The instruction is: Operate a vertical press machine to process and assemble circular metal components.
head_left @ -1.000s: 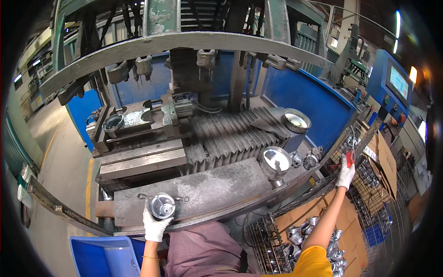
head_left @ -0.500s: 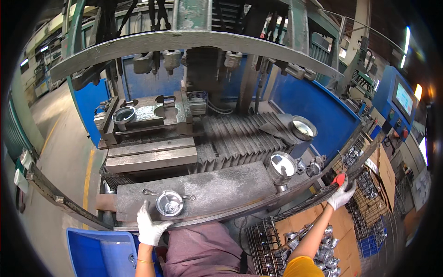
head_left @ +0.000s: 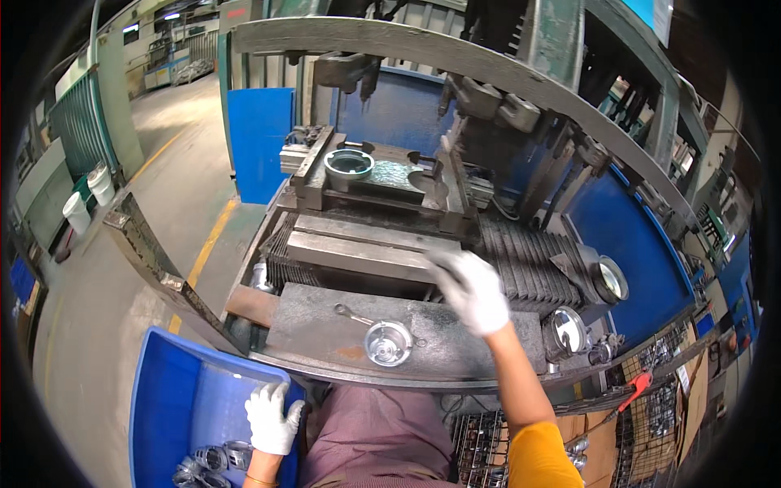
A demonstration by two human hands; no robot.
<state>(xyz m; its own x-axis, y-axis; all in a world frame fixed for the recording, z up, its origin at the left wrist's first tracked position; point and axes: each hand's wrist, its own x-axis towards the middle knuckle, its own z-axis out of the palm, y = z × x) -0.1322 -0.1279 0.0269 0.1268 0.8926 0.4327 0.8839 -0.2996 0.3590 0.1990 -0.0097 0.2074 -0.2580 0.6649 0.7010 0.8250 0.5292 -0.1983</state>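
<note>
The left hand (head_left: pixel 272 416), in a white glove, sits low in the frame, left of centre, over the inner edge of a blue bin (head_left: pixel 167 398). Its fingers are spread open and point up toward the bench; it holds nothing. Just below it, at the bottom of the bin, lie several round metal rings (head_left: pixel 207 464).

The right hand (head_left: pixel 472 289), also gloved white, is raised near the middle of the frame above the dark steel bench (head_left: pixel 317 317). It is blurred; the fingers look loosely curled and nothing shows in its grip, though how far open it is cannot be told for sure. Its forearm runs down to an orange sleeve (head_left: pixel 537 459) at the lower edge.

A round shiny metal part (head_left: pixel 388 342) rests on the bench in the lower centre, to the lower left of the right hand and apart from it. It lies flat, its round face turned up, its axis upright. A small wrench (head_left: pixel 351 314) lies just to its upper left, its long axis running from upper left to lower right.

In the upper centre, another ring-shaped part (head_left: pixel 348 165) sits in the machine's fixture (head_left: pixel 382 183).
</note>
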